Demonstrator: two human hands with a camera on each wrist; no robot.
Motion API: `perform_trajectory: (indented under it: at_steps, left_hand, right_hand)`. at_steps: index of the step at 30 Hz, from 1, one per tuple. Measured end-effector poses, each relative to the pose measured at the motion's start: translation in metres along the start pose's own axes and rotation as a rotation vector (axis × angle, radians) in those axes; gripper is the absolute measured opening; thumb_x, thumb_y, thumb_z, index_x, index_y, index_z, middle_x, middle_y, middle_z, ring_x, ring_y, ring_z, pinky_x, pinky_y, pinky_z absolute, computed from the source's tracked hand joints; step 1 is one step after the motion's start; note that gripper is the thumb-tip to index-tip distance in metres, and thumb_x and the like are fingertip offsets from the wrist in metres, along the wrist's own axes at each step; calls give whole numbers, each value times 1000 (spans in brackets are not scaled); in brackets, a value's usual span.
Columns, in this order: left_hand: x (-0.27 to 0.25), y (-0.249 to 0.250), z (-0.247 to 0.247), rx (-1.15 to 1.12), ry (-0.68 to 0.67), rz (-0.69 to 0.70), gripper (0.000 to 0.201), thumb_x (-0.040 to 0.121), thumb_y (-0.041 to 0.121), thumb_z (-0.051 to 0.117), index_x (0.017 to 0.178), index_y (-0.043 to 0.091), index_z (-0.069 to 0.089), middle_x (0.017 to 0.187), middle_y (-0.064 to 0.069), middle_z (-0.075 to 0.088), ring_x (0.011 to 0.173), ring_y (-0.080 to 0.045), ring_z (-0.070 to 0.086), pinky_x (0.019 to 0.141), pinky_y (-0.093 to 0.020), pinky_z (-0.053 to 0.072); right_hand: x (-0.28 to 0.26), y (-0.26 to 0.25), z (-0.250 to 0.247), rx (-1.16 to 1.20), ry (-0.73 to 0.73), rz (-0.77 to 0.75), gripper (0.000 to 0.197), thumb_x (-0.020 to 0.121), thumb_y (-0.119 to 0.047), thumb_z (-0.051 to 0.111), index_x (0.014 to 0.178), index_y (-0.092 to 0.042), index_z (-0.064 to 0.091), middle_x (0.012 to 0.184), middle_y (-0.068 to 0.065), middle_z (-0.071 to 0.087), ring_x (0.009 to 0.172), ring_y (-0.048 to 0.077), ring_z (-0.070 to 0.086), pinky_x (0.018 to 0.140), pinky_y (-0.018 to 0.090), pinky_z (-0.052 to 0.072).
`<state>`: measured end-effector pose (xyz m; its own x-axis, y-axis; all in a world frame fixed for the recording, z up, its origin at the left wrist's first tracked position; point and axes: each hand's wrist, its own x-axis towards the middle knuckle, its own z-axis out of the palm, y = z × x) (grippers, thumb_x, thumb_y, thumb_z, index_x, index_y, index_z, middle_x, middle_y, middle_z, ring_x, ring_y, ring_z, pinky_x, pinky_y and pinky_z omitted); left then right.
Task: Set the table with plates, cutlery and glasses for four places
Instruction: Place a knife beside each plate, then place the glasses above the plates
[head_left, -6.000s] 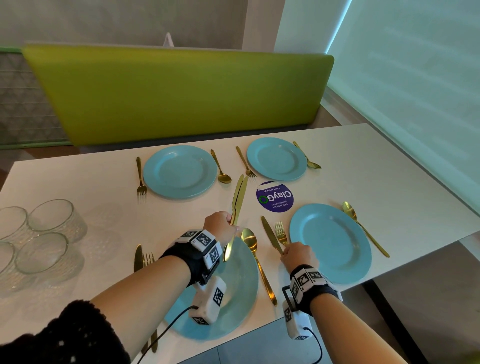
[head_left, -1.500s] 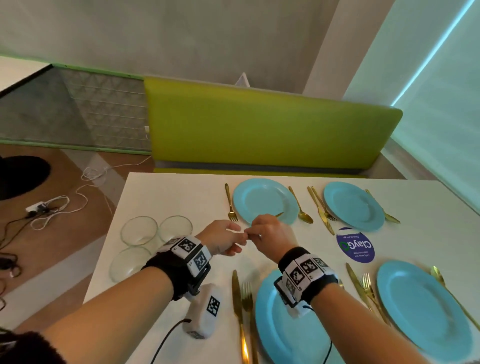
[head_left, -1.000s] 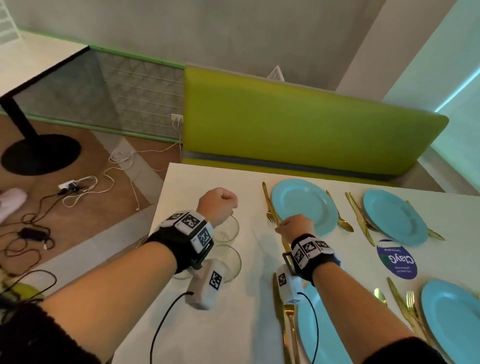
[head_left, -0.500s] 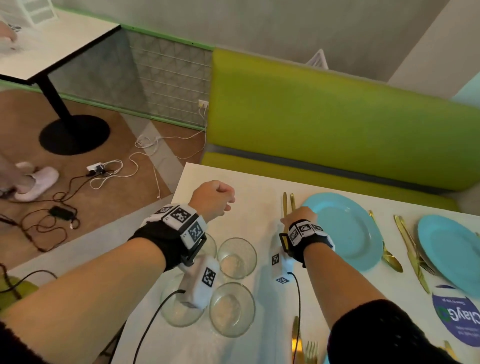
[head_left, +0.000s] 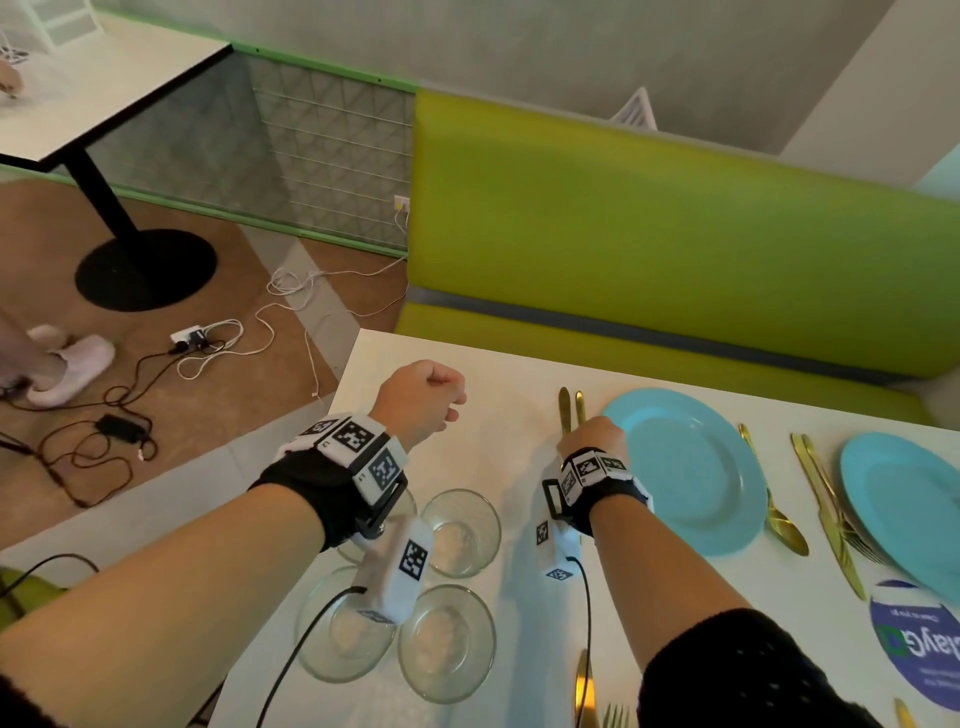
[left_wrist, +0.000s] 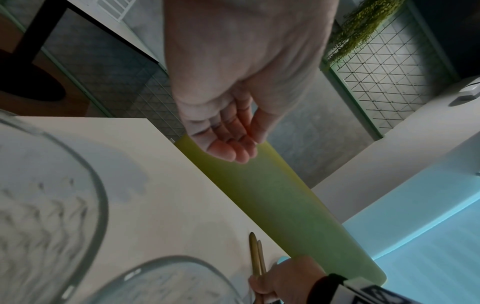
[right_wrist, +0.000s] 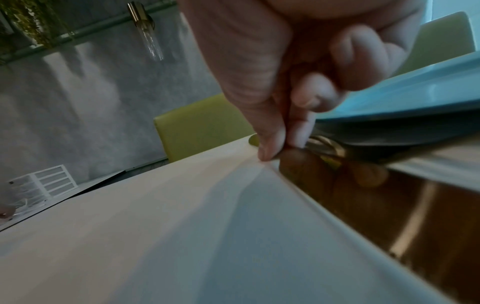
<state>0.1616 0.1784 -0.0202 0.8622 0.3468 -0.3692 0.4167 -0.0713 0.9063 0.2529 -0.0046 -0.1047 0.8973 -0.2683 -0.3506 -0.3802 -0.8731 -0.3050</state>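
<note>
On the white table (head_left: 498, 374), my right hand (head_left: 592, 436) rests low beside the far-left blue plate (head_left: 685, 467). It lies over a gold knife (head_left: 563, 408) and gold fork (head_left: 580, 402) placed side by side. In the right wrist view the right hand (right_wrist: 280, 148) pinches the gold knife (right_wrist: 363, 195) between thumb and forefinger, with the fork (right_wrist: 324, 146) just beyond. My left hand (head_left: 421, 395) hovers above the table's left end, loosely curled. The left hand (left_wrist: 228, 142) holds nothing. Several clear glasses (head_left: 460, 530) stand under my left wrist.
A second blue plate (head_left: 909, 499) lies to the right with a gold spoon (head_left: 774, 493) and more cutlery (head_left: 826, 509); a purple sticker (head_left: 919, 644) is nearer. The green bench (head_left: 675, 234) lines the far side. Cables (head_left: 208, 343) lie on the floor left.
My right hand took the knife from the left hand and brought it down beside the fork left of the far plate. The left hand drew back and stays raised over the glasses.
</note>
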Motion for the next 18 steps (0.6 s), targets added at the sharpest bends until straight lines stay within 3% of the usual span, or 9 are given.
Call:
perform_trajectory:
  at_steps: [4,8,18]
  left_hand:
    - [-2,-4,1,12,2,-9,18,92,13,51,77,22,56,80,2,63,64,-11,57,60,-21,47]
    - [-5,-5,-2,15,7,-9,18,93,13,51,78,23,56,81,3,63,66,-11,58,60,-21,47]
    - [-17,-9,-10,9,20,5,19,93,11,51,78,22,55,79,3,62,63,-11,56,59,-21,46]
  right_hand:
    - [-1,5,-1,89,-38,-25,31,93,-14,50,122,-2,57,121,14,60,112,30,59,86,34,49]
    - [-3,1,-2,13,18,-7,15,89,-13,57,95,-2,65,99,13,69,91,30,68,75,34,55]
    - [-12,2,-10,-53,22,-61,15,90,-17,61,96,-4,66,101,12,70,95,28,68,74,31,54]
